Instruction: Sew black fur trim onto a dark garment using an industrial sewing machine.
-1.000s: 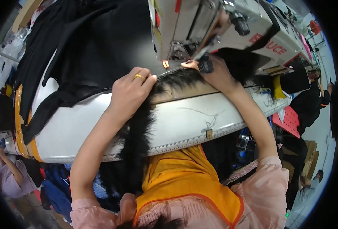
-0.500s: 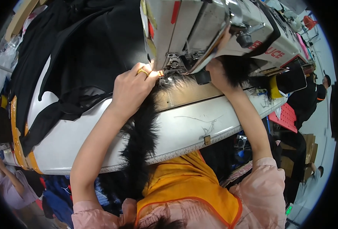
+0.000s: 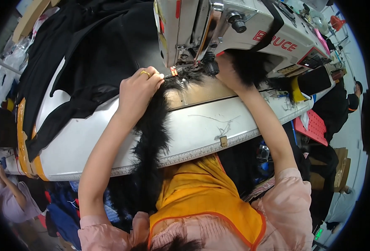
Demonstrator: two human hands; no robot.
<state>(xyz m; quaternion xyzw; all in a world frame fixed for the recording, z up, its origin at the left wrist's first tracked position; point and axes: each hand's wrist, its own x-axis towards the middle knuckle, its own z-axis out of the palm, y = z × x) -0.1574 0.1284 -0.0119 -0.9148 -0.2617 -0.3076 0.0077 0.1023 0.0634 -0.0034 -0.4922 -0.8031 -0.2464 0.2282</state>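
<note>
My left hand (image 3: 137,90), a yellow ring on a finger, pinches the black fur trim (image 3: 151,134) just left of the sewing needle area. The trim runs under the presser foot (image 3: 187,65) of a white sewing machine (image 3: 264,25) and hangs down over the table's front edge. Black fabric (image 3: 93,42) spreads left of the machine. My right hand (image 3: 231,71) is right of the needle, beside more black fur, its fingers hidden behind the machine's black knob and the fur.
A white table (image 3: 68,146) has a ruler along its front edge and orange tape at the left end. A red perforated tray (image 3: 312,127) and cardboard (image 3: 339,167) are at the right. One co-worker (image 3: 15,196) is at lower left; others (image 3: 348,104) are at the far right.
My left hand has shifted slightly up and left. My right hand has drawn in behind the knob and fur, so its fingers are now hidden.
</note>
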